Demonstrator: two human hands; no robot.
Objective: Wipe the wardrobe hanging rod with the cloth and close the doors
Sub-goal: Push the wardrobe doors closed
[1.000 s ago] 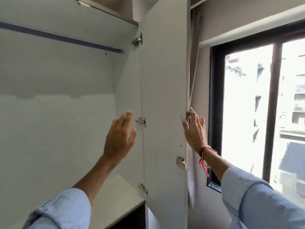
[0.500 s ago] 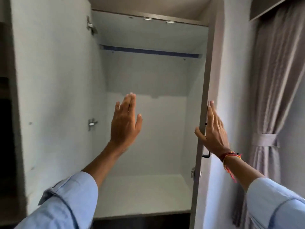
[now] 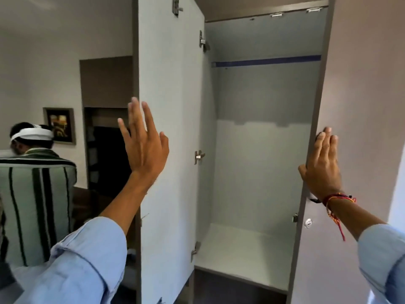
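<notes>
Reaching up with fingers spread and nothing held, the left hand (image 3: 143, 145) hovers at the free edge of the tall pale-grey left door (image 3: 168, 139), which stands edge-on, swung outward. The right hand (image 3: 322, 170), flat and empty, presses the grey right door (image 3: 359, 128) beside its edge. Farther in, the dark blue hanging rod (image 3: 266, 61) runs horizontally across the wardrobe's top; no cloth shows.

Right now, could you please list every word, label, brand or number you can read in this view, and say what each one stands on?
There is no readable text.
The small framed picture on the wall shows only blurred shapes, no letters.
The pale grey wardrobe doors, the blue hanging rod and the round silver lock carry no markings.
</notes>
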